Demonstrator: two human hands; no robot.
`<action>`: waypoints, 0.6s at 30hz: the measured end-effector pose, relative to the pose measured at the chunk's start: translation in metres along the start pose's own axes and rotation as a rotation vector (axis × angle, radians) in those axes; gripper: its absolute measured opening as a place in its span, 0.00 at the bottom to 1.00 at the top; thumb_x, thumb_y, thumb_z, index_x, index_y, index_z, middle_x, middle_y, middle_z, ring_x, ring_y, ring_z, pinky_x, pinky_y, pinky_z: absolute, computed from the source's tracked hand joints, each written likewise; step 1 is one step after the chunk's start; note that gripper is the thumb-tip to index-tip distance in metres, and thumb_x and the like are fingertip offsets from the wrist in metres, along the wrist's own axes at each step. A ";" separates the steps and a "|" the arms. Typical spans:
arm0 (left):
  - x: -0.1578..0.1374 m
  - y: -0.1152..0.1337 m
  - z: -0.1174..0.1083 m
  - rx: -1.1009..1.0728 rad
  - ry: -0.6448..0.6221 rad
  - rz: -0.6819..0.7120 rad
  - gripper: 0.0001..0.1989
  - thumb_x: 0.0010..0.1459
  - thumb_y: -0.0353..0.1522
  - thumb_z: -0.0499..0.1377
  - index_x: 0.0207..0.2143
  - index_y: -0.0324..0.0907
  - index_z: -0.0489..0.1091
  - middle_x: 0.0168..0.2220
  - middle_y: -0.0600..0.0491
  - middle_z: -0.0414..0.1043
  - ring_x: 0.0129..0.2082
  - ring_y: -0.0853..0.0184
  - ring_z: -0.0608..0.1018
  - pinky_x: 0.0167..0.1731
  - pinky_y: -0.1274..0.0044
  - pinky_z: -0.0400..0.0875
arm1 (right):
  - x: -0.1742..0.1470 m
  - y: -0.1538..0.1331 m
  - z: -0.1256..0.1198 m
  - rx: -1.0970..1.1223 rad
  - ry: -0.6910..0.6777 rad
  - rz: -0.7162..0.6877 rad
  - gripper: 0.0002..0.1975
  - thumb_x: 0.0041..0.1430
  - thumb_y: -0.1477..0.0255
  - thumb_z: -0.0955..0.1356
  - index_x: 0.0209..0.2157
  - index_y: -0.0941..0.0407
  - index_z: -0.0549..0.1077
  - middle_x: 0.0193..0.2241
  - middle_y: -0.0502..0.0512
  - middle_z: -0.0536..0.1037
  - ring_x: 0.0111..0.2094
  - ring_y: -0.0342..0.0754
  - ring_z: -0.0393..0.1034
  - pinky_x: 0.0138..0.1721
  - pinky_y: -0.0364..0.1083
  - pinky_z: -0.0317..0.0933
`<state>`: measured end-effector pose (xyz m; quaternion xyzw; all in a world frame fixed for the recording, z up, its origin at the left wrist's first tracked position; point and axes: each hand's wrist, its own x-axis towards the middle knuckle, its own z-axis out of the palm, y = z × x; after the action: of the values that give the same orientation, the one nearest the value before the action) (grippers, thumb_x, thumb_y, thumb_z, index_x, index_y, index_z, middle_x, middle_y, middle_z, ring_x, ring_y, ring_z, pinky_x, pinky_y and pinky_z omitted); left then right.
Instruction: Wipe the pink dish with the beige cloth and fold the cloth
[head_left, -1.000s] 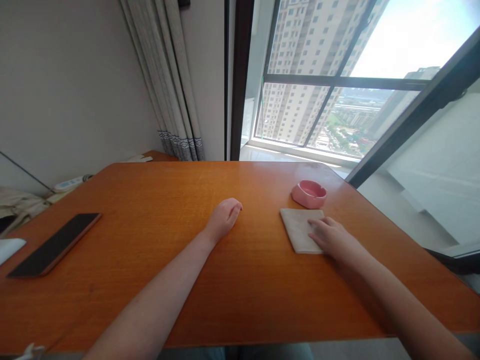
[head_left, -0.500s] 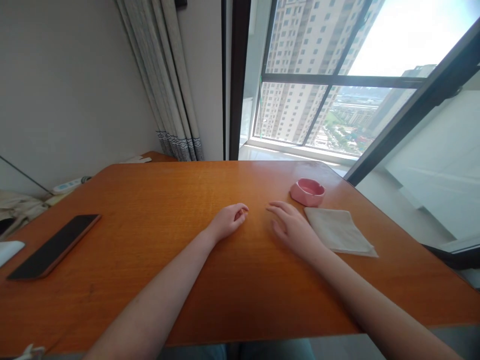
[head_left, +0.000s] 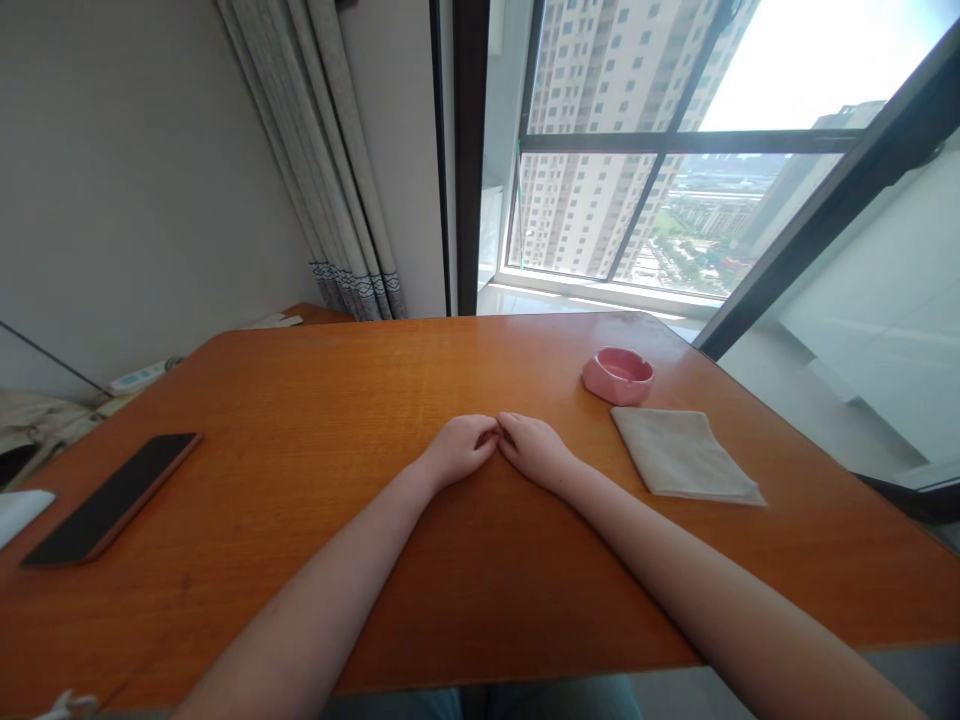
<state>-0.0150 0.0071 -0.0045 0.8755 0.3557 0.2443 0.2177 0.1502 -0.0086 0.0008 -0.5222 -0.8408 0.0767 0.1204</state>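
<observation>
My left hand (head_left: 459, 448) rests on the orange-brown wooden table (head_left: 360, 390) in the middle of the head view, its fingers curled inward. Against its fingertips lie the fingers of my right hand (head_left: 534, 448), which are also bent and pressed together. Whatever the two hands may hold where they meet is hidden or too small to make out. To the right of my right hand lies a folded grey-white cloth (head_left: 682, 452). Just behind the cloth stands a pink ashtray (head_left: 619, 378) with a notched rim. Neither hand touches the cloth or the ashtray.
A long black-topped slab (head_left: 112, 498) with a reddish edge lies at the table's left. A white object (head_left: 22, 512) shows at the left edge, and a white cord (head_left: 69, 704) at the lower left. Behind the table are a grey curtain (head_left: 330, 180) and a large window.
My right hand has moved left from beside the cloth, its spread fingers now closed and meeting my left hand. My left hand stays nearly in place. The view has shifted slightly.
</observation>
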 end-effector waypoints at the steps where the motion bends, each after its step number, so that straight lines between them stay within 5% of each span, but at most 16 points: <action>1: 0.000 0.000 0.000 -0.001 -0.002 -0.002 0.07 0.56 0.29 0.50 0.26 0.41 0.64 0.26 0.54 0.69 0.27 0.69 0.69 0.28 0.78 0.59 | 0.000 0.000 0.000 0.000 -0.003 -0.001 0.05 0.61 0.73 0.60 0.34 0.56 0.67 0.33 0.54 0.75 0.33 0.45 0.68 0.33 0.42 0.53; 18: 0.000 0.002 -0.002 -0.044 -0.015 -0.030 0.09 0.53 0.26 0.50 0.31 0.41 0.69 0.32 0.51 0.73 0.32 0.66 0.72 0.34 0.77 0.64 | 0.001 0.000 -0.002 0.027 0.001 -0.005 0.07 0.62 0.71 0.60 0.34 0.56 0.67 0.32 0.53 0.74 0.32 0.45 0.67 0.33 0.42 0.54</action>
<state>-0.0152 0.0064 -0.0014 0.8669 0.3615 0.2422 0.2431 0.1503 -0.0083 0.0031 -0.5184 -0.8409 0.0876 0.1279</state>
